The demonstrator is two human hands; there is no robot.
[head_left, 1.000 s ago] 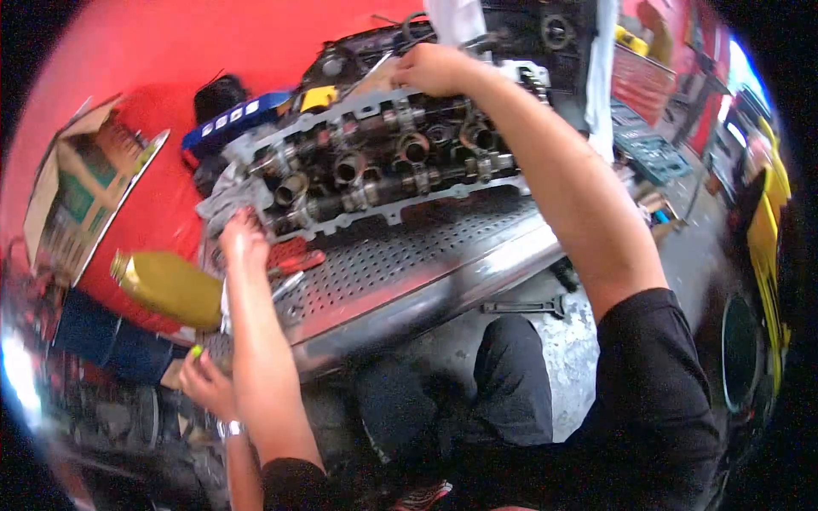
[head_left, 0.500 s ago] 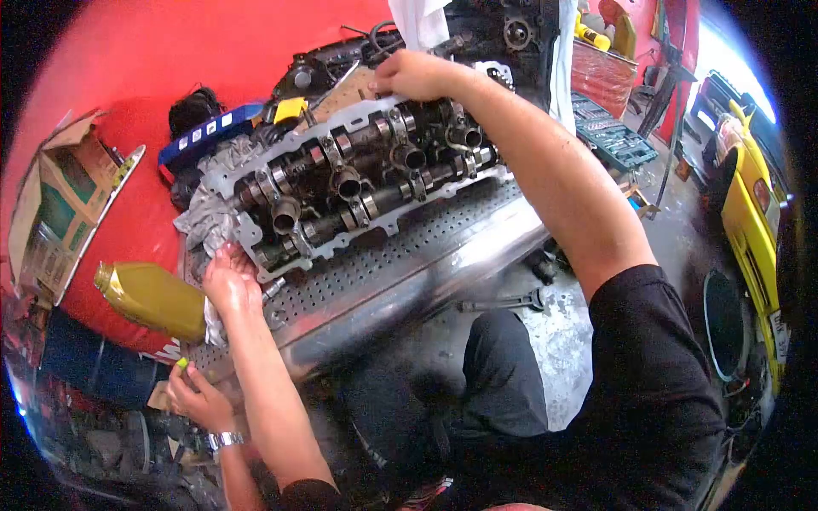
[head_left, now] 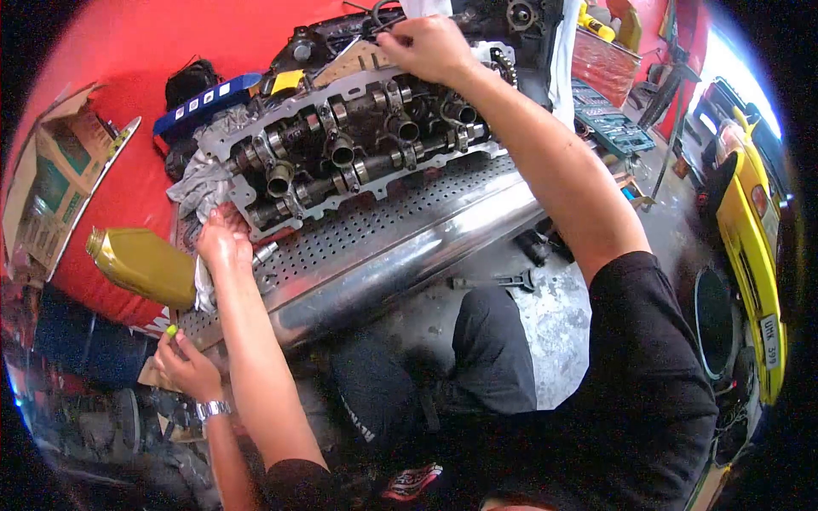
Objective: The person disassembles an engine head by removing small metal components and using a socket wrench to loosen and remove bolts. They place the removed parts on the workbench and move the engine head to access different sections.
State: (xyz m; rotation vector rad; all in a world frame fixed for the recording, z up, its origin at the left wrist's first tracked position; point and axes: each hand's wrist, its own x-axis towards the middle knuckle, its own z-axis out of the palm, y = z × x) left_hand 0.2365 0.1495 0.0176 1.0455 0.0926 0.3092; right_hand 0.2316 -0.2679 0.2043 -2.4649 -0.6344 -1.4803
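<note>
Since it looks like bulky cast metal, the head (head_left: 366,146) should be heavy, rigid, perhaps oil-slick, best held under both ends. It lies on the bench (head_left: 375,226), between the hands: the left hand (head_left: 225,245), half-curled, at its left end; the right hand (head_left: 433,51), loosely bent, by its far edge. Whether either holds anything, one cannot tell.

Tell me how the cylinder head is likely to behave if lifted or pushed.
The cylinder head would probably feel heavy, being a large block packed with metal shafts. It should be stiff, since its pale rim looks like solid metal. Its long, broad shape makes rolling unlikely.
</note>
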